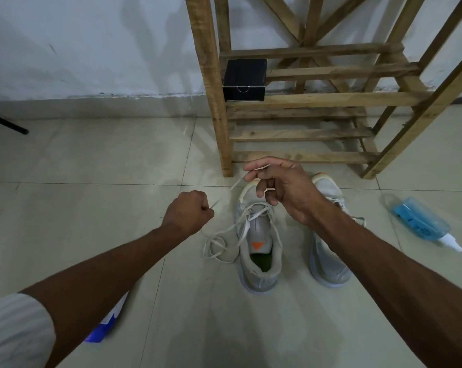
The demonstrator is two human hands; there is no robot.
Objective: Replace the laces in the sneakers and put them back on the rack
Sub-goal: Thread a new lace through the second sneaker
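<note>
Stretching wide, the glossy pale tile floor [91, 168] leaves open room at the left of the frame. The rough, slatted wooden rack [216, 102] stands upper right, its post just beyond two grey mesh sneakers [259, 251] at centre. A flat white lace [234, 185] runs straight between my hands, my left hand [187, 212] fisted round it and my right hand [280, 187] pinching it above the toe.
</note>
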